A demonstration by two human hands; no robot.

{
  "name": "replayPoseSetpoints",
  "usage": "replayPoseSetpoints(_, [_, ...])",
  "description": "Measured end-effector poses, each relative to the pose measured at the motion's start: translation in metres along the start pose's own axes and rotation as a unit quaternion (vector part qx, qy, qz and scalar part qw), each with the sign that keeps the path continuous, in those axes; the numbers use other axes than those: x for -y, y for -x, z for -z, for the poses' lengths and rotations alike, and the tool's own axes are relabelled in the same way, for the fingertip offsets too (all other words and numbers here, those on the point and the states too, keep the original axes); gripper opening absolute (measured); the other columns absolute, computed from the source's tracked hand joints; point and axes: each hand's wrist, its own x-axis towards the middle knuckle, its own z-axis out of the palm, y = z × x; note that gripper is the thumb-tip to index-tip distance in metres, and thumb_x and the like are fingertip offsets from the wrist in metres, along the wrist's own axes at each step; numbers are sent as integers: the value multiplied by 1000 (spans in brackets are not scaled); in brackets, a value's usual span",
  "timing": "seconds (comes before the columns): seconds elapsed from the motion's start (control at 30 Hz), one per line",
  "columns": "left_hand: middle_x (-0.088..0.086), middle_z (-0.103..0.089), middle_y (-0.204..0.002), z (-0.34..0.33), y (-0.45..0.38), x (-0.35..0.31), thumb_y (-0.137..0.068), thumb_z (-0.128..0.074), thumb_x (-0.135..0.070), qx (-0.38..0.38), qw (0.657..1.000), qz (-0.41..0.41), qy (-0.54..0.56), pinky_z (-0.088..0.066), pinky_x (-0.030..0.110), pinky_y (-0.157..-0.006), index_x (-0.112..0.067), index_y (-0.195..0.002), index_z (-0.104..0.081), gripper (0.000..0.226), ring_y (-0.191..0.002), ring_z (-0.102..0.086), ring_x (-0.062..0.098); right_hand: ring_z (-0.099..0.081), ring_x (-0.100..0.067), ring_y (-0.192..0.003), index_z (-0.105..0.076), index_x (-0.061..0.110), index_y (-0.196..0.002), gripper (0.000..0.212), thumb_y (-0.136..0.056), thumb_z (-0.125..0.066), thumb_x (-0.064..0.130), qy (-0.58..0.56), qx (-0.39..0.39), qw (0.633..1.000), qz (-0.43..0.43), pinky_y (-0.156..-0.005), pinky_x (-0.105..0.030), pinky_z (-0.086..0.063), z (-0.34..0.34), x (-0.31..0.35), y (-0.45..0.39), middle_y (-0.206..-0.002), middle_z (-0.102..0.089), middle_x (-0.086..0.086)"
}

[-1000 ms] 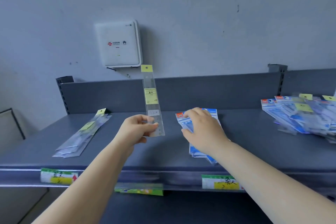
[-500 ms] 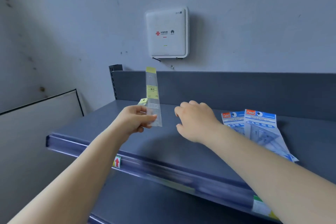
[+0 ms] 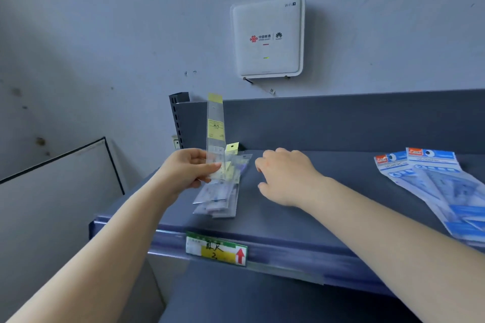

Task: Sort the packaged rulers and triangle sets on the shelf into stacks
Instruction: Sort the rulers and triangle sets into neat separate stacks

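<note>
My left hand [image 3: 187, 169] pinches the lower end of a clear packaged ruler [image 3: 216, 130] with a yellow header, held upright above the shelf. Right under it lies a stack of clear ruler packs [image 3: 220, 193] near the shelf's left end. My right hand [image 3: 284, 176] hovers just right of that stack, fingers loosely curled, holding nothing. Blue triangle-set packs [image 3: 435, 186] lie overlapped on the right part of the grey shelf [image 3: 315, 220].
A white wifi box [image 3: 267, 38] hangs on the wall above the shelf's back panel. A price label with a red arrow [image 3: 216, 248] sits on the shelf's front edge. A pale board [image 3: 52, 191] leans left of the shelf.
My view has swung left and closer. My left hand has carried the upright ruler over the ruler stack. My right hand has left the blue packs and come toward the stack.
</note>
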Motion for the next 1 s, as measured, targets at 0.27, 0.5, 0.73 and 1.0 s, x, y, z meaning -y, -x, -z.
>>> replayPoseSetpoints(0.27, [5, -64, -109, 28, -30, 31, -84, -66, -39, 80, 981, -8, -177, -46, 29, -83, -11, -126, -55, 52, -92, -59, 18, -47, -24, -106, -51, 15, -115, 27, -93, -42, 27, 8, 11, 998, -59, -76, -32, -32, -7, 41, -20, -115, -52, -3])
replayPoseSetpoints(0.5, [0, -58, -112, 13, -44, 35, -88, -61, -37, 60, 951, -116, -280, -38, 26, -80, -16, -122, -56, 40, -93, -53, 16, -46, -23, -103, -52, 14, -115, 26, -93, -43, 25, 29, 26, 993, -110, -75, -31, -31, -7, 36, -11, -113, -52, -2])
replayPoseSetpoints(0.73, [-3, -52, -126, -55, -24, -2, -91, -49, -45, 32, 810, -286, -511, -35, 33, -94, -23, -129, -49, 44, -117, -46, 21, -42, -23, -91, -50, 15, -103, 15, -92, -45, 23, 79, 12, 985, -155, -72, -31, -28, 9, -1, 24, -106, -52, -2])
replayPoseSetpoints(1.0, [-2, -53, -116, -168, 16, -61, -92, -43, -38, 25, 744, -408, -528, -31, 29, -83, -18, -124, -48, 38, -106, -48, 22, -43, -24, -112, -47, 17, -119, 28, -93, -43, 25, 92, 2, 971, -220, -85, -35, -33, 36, -73, 110, -115, -51, -2])
